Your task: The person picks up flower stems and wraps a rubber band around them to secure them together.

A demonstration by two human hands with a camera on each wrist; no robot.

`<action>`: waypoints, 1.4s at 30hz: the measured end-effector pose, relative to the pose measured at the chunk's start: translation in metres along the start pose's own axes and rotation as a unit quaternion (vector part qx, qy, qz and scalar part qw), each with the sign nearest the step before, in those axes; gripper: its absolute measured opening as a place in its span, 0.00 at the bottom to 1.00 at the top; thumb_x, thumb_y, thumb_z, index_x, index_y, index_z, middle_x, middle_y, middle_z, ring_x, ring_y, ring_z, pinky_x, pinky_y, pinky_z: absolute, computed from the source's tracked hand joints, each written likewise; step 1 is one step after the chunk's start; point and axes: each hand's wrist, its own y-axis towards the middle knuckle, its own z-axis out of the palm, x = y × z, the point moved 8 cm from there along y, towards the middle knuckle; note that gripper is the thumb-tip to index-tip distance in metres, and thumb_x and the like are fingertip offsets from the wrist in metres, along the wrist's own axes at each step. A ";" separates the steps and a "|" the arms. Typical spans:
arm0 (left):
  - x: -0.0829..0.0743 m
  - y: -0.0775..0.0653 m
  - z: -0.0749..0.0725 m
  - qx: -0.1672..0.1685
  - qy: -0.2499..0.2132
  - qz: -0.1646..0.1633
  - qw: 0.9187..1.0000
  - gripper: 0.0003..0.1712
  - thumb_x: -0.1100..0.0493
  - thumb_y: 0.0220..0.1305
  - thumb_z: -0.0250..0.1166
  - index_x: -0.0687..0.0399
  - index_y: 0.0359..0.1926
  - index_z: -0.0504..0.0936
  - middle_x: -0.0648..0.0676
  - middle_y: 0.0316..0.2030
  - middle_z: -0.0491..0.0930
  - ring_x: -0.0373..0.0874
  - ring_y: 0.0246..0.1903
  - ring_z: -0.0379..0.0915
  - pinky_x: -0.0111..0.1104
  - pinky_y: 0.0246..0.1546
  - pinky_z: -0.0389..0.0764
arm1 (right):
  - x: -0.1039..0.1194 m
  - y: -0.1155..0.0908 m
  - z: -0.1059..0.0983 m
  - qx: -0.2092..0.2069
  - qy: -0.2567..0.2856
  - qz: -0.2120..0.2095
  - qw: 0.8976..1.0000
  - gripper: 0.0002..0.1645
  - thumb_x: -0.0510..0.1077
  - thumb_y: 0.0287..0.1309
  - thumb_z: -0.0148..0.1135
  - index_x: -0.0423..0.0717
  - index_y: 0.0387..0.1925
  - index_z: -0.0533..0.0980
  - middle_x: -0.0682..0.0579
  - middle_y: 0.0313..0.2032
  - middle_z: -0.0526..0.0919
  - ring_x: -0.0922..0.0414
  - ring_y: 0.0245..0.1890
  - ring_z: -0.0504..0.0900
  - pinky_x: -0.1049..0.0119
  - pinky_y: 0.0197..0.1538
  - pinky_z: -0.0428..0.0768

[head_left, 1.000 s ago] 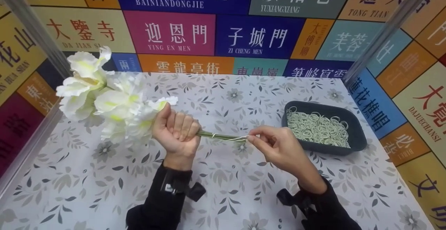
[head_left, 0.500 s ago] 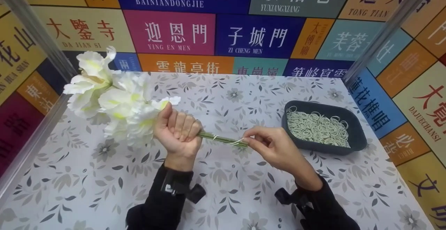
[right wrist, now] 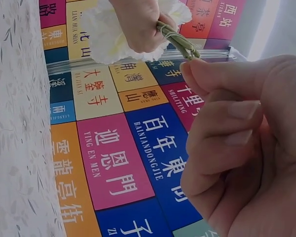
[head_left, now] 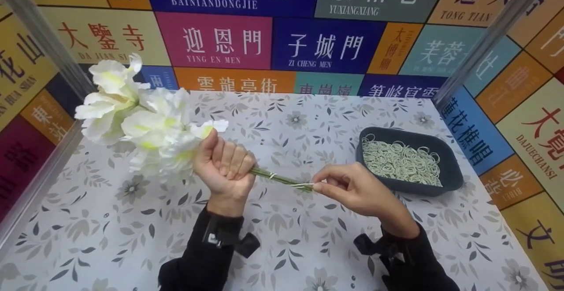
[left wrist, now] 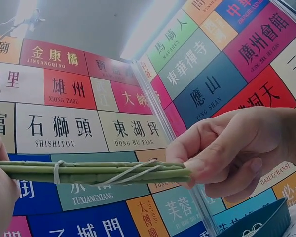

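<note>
White artificial flowers (head_left: pixel 150 128) with yellow-green centres lean to the left in the head view. My left hand (head_left: pixel 225 167) grips their bundled green stems (left wrist: pixel 29 170) in a fist, just below the blooms. One pale rubber band (left wrist: pixel 57 172) circles the stems a short way beyond that fist. Nearer the cut ends, a second rubber band (head_left: pixel 299 185) crosses the stems at a slant. My right hand (head_left: pixel 359 189) pinches this second band between thumb and forefinger, right at the stem tips. Its other fingers are curled in.
A dark oval-cornered tub (head_left: pixel 454 183) stands on the right of the table, heaped with loose pale rubber bands (head_left: pixel 401 161). A floral-patterned cloth (head_left: pixel 282 247) covers the table. Panels with coloured place-name signs (head_left: pixel 216 39) rise at the back and sides.
My right hand moved slightly left along the stems, then back right to their tips, still pinching the band. The flowers swayed a little; the left hand's grip has stayed the same.
</note>
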 end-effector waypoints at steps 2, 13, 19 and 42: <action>0.001 -0.001 0.002 0.005 0.000 -0.003 1.000 0.31 0.61 0.70 0.53 0.45 0.12 0.50 0.44 0.06 0.49 0.36 0.07 0.42 0.27 0.07 0.46 | 0.001 0.000 0.001 0.009 0.003 -0.010 1.000 0.06 0.35 0.65 0.65 0.47 0.40 0.85 0.56 0.16 0.70 0.69 0.13 0.60 0.72 0.12 0.59; 0.019 -0.007 0.012 0.051 -0.016 -0.088 0.995 0.32 0.62 0.70 0.53 0.45 0.11 0.49 0.43 0.07 0.48 0.35 0.07 0.41 0.26 0.07 0.45 | 0.002 0.003 0.021 0.071 0.056 -0.035 0.995 0.06 0.35 0.65 0.65 0.47 0.39 0.85 0.55 0.16 0.71 0.68 0.13 0.59 0.74 0.12 0.57; 0.023 -0.008 0.012 0.059 -0.024 -0.095 0.993 0.31 0.62 0.70 0.52 0.45 0.12 0.49 0.43 0.07 0.48 0.35 0.07 0.41 0.25 0.07 0.45 | 0.004 0.006 0.029 0.033 0.019 -0.047 0.998 0.05 0.36 0.64 0.67 0.47 0.39 0.85 0.57 0.17 0.74 0.69 0.13 0.62 0.75 0.12 0.60; 0.040 -0.013 -0.012 -0.007 -0.009 -0.099 0.995 0.32 0.60 0.69 0.55 0.45 0.11 0.48 0.43 0.07 0.47 0.35 0.07 0.41 0.25 0.08 0.45 | 0.008 0.011 0.028 -0.101 -0.017 -0.025 0.994 0.03 0.37 0.66 0.65 0.45 0.38 0.84 0.58 0.21 0.79 0.67 0.15 0.69 0.72 0.15 0.68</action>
